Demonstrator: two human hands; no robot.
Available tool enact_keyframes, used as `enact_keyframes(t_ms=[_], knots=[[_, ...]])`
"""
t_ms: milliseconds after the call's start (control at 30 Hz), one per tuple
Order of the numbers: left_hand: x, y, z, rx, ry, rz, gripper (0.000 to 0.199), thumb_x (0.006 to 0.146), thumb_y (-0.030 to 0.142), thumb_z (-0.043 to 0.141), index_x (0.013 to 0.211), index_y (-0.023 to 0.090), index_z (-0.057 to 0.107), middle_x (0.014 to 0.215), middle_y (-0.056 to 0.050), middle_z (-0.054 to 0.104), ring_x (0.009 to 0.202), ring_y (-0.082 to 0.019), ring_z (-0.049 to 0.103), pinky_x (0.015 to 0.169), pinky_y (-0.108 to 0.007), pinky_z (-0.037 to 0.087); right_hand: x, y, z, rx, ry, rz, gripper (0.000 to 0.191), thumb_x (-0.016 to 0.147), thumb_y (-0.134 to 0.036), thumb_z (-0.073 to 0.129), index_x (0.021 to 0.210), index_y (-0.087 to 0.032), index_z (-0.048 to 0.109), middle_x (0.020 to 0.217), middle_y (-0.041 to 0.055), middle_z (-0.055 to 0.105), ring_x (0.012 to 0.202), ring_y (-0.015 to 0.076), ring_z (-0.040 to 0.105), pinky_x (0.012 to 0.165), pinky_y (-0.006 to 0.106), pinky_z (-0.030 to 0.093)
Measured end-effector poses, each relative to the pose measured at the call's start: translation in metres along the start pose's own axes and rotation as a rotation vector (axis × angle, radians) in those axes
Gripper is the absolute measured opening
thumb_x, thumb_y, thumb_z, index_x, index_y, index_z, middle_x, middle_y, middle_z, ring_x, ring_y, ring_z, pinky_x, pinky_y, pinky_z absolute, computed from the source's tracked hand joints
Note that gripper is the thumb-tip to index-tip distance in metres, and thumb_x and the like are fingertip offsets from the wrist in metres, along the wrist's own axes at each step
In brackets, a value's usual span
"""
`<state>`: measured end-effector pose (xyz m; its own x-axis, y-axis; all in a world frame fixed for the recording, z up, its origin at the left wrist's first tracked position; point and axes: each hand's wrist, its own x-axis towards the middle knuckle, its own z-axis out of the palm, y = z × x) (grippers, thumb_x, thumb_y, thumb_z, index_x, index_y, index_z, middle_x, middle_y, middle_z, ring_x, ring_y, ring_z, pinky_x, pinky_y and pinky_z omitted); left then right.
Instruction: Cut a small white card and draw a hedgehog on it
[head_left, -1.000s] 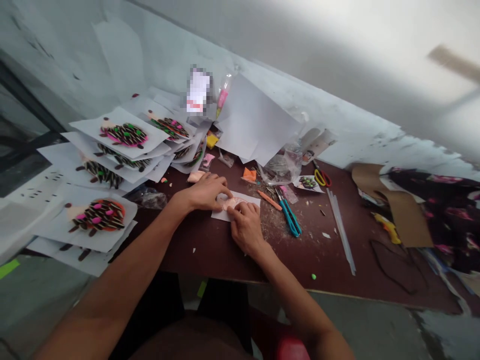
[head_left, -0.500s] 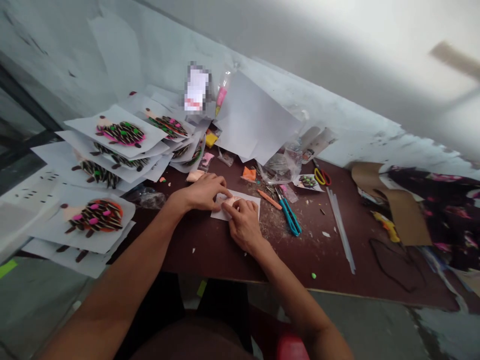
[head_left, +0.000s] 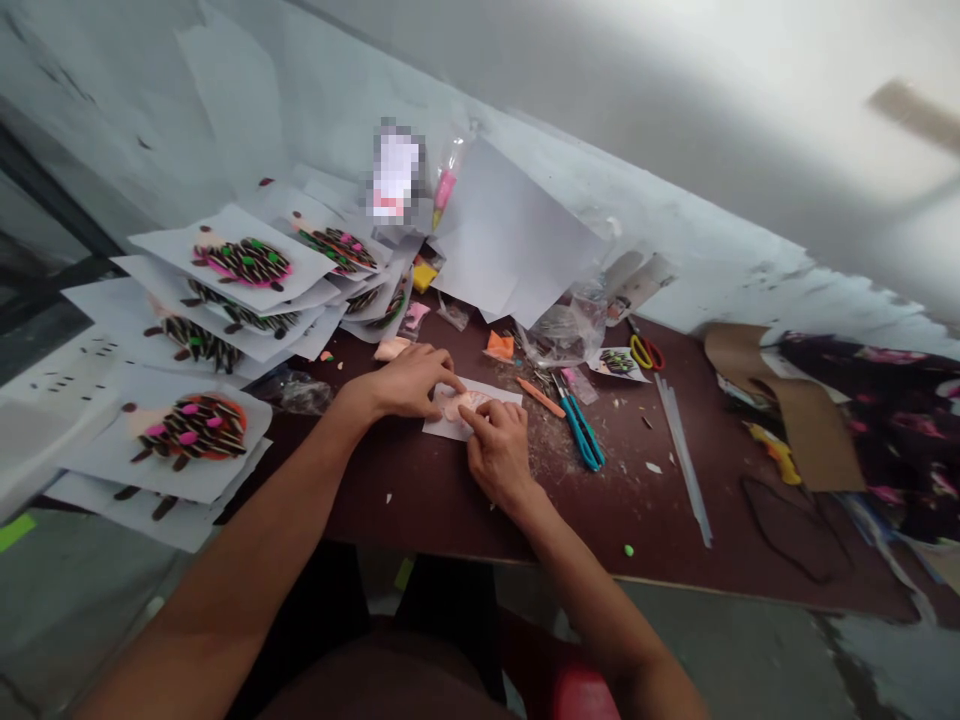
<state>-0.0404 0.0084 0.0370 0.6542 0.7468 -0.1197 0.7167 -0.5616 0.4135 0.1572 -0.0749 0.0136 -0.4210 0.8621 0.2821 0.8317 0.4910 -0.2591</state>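
Note:
A small white paper (head_left: pixel 448 430) lies on the dark red table in front of me, bearing a flat, pale peach clay shape (head_left: pixel 454 402). My left hand (head_left: pixel 412 382) rests at the paper's left side, fingers apart, with its fingertips at the shape's edge. From the right, my right hand (head_left: pixel 496 440) reaches over the paper, its index finger extended onto the clay and the other fingers bent. Neither hand grips anything. Just beyond my left hand sits a lump of peach clay (head_left: pixel 391 349).
Stacked sheets with clay hedgehogs (head_left: pixel 217 430) fill the left side. Right of the paper lie an orange stick (head_left: pixel 541 397), teal-handled pliers (head_left: pixel 583 435), scissors (head_left: pixel 646 351) and clear glue sticks (head_left: pixel 684 460). A phone (head_left: pixel 396 172) leans at the back wall.
My right hand has shifted slightly right, uncovering more of the peach shape on the paper. My left hand has stayed nearly in place.

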Motion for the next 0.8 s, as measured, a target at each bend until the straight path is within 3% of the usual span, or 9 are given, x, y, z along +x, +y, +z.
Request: enact_keyframes(t_ms=[333, 467, 600, 800], knots=[[0.0007, -0.0005, 0.0002, 0.003, 0.000, 0.004, 0.050, 0.070, 0.029, 0.069, 0.119, 0.033, 0.070, 0.117, -0.004, 0.058, 0.108, -0.027, 0.050, 0.101, -0.039, 0.033, 0.0010, -0.0057, -0.0027, 0.040, -0.117, -0.059, 0.037, 0.080, -0.010, 0.052, 0.111, -0.021, 0.069, 0.096, 0.0068, 0.060, 0.093, 0.0230, 0.047, 0.092, 0.039, 0.033], [-0.0004, 0.0001, -0.0001, 0.005, 0.002, 0.009, 0.047, 0.071, 0.029, 0.068, 0.118, 0.033, 0.071, 0.117, -0.004, 0.058, 0.107, -0.027, 0.050, 0.099, -0.038, 0.034, 0.0007, -0.0005, -0.0031, 0.063, -0.059, -0.072, 0.040, 0.079, -0.008, 0.052, 0.113, -0.021, 0.069, 0.093, 0.0052, 0.061, 0.090, 0.0214, 0.048, 0.091, 0.038, 0.032], [-0.0010, 0.0004, 0.0001, 0.008, 0.007, 0.014, 0.046, 0.072, 0.032, 0.068, 0.118, 0.033, 0.071, 0.116, -0.005, 0.058, 0.106, -0.027, 0.050, 0.098, -0.039, 0.034, -0.0003, 0.0026, -0.0025, -0.056, 0.044, 0.042, 0.037, 0.081, -0.009, 0.052, 0.112, -0.019, 0.070, 0.091, 0.0067, 0.060, 0.088, 0.0221, 0.047, 0.086, 0.037, 0.032], [-0.0006, 0.0004, 0.0006, 0.004, 0.008, 0.018, 0.044, 0.072, 0.033, 0.068, 0.117, 0.032, 0.072, 0.116, -0.005, 0.058, 0.106, -0.027, 0.049, 0.098, -0.040, 0.034, -0.0013, -0.0005, -0.0009, -0.175, -0.003, 0.074, 0.030, 0.085, -0.013, 0.054, 0.110, -0.019, 0.070, 0.090, 0.0075, 0.060, 0.087, 0.0228, 0.046, 0.086, 0.037, 0.030]])
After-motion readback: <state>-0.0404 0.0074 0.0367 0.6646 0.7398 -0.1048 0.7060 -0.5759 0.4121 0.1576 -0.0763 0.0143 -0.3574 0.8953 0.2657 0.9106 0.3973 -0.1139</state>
